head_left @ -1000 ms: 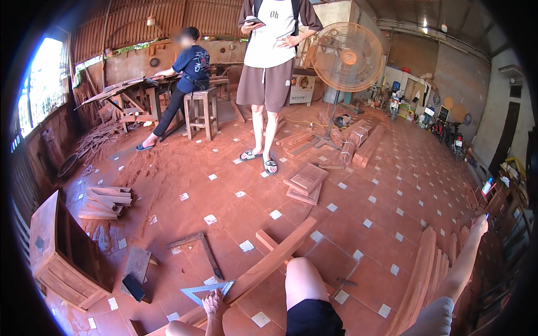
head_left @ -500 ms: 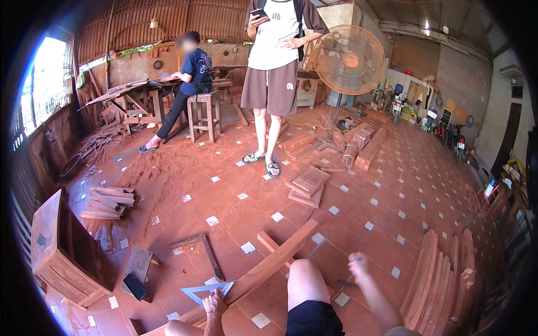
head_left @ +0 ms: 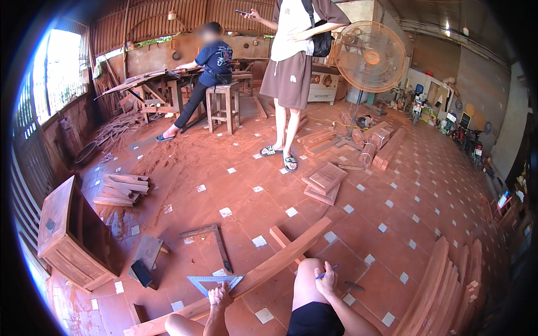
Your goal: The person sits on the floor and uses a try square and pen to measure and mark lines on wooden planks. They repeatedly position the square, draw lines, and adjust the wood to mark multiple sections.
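A long reddish wooden board (head_left: 274, 266) runs diagonally in front of me, its far part resting over a shorter crosspiece (head_left: 282, 238). My left hand (head_left: 220, 297) grips a blue-grey triangular set square (head_left: 235, 281) laid on the board near its edge. In my right hand (head_left: 327, 283), beside my bent knee, is a slim blue pen (head_left: 327, 272), clear of the wood. On the floor beyond the set square lies a dark L-shaped carpenter's square (head_left: 219, 245).
A wooden cabinet (head_left: 73, 246) and small stool (head_left: 149, 252) with a phone (head_left: 142, 273) stand left. Planks (head_left: 431, 285) lie right, panels (head_left: 325, 178) ahead. One person (head_left: 291, 61) stands near a large fan (head_left: 371, 56); another (head_left: 216, 61) sits at a bench.
My right hand has come left and inward to my knee, with the pen now plainly visible. My left hand keeps the set square on the board. The standing person's phone arm has extended sideways.
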Motion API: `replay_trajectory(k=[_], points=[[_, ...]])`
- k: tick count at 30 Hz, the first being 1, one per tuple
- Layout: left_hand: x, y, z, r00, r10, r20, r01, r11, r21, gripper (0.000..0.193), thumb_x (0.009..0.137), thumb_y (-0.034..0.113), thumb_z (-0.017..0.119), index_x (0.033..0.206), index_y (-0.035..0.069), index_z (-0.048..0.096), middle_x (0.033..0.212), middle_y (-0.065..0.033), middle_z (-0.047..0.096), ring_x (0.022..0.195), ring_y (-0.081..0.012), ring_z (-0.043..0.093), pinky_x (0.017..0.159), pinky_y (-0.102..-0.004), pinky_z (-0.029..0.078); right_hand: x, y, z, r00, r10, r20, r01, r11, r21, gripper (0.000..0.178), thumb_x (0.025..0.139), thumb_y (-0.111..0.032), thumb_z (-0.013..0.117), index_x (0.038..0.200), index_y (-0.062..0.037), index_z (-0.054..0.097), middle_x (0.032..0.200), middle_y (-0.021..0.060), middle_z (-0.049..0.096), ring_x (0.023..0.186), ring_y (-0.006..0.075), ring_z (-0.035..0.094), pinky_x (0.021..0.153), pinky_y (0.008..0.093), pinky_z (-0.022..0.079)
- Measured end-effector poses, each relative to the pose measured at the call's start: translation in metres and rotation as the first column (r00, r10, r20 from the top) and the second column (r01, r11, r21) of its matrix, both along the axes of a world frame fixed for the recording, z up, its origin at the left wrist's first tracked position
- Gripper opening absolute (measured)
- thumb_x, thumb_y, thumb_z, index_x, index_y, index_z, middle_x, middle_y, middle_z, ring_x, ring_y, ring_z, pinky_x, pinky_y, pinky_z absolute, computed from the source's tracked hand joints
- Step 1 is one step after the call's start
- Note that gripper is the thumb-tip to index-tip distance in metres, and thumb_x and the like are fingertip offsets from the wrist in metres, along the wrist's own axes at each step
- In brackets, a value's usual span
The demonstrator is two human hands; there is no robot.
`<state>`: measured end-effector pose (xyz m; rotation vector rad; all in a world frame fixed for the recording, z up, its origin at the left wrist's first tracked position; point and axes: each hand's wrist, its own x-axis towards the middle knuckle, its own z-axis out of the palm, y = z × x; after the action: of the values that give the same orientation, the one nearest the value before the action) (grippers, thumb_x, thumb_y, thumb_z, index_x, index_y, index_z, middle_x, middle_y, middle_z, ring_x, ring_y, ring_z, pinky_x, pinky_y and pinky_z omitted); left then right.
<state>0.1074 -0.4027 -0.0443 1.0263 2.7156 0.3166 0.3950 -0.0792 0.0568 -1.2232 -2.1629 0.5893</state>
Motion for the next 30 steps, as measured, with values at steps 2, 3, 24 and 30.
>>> replay_trajectory(k=[2, 3, 24, 30], points=[[-0.001, 0.001, 0.002, 1.0, -0.005, -0.005, 0.004, 1.0, -0.028, 0.06, 0.074, 0.029, 0.086, 0.126, 0.015, 0.059, 0.114, -0.0133, 0.076, 0.104, -0.0355, 0.075, 0.09, -0.0543, 0.058, -0.001, 0.001, -0.002, 0.999, -0.019, 0.028, 0.02, 1.0, -0.011, 0.063, 0.097, -0.037, 0.07, 0.14, 0.0065, 0.058, 0.123, 0.0348, 0.068, 0.114, 0.0511, 0.066, 0.102, 0.0555, 0.051], [-0.002, 0.001, 0.003, 1.0, -0.003, -0.011, 0.003, 0.999, -0.032, 0.062, 0.074, 0.03, 0.086, 0.127, 0.015, 0.059, 0.115, -0.013, 0.076, 0.105, -0.0351, 0.075, 0.091, -0.0538, 0.058, -0.001, 0.001, -0.004, 1.0, -0.01, 0.013, 0.01, 1.0, -0.005, 0.063, 0.097, -0.037, 0.07, 0.14, 0.0063, 0.058, 0.123, 0.0347, 0.068, 0.114, 0.0511, 0.066, 0.102, 0.0554, 0.051], [-0.004, -0.005, 0.011, 0.999, -0.032, 0.04, 0.032, 0.999, 0.001, 0.078, 0.067, 0.038, 0.094, 0.133, 0.016, 0.058, 0.113, -0.0148, 0.077, 0.104, -0.0388, 0.074, 0.089, -0.0548, 0.058, 0.017, 0.002, 0.011, 0.998, -0.05, 0.035, 0.052, 0.996, -0.073, 0.061, 0.096, -0.034, 0.071, 0.141, 0.0065, 0.058, 0.128, 0.0346, 0.066, 0.121, 0.0509, 0.062, 0.108, 0.0546, 0.047], [-0.004, -0.015, 0.016, 0.998, -0.051, 0.045, 0.05, 0.999, 0.01, 0.079, 0.062, 0.035, 0.097, 0.128, 0.016, 0.059, 0.109, -0.0145, 0.077, 0.1, -0.0391, 0.075, 0.086, -0.0547, 0.059, 0.021, 0.004, 0.013, 0.997, -0.072, 0.028, 0.074, 0.994, -0.085, 0.062, 0.097, -0.035, 0.07, 0.144, 0.0032, 0.057, 0.128, 0.0352, 0.066, 0.122, 0.0507, 0.061, 0.108, 0.0544, 0.047]])
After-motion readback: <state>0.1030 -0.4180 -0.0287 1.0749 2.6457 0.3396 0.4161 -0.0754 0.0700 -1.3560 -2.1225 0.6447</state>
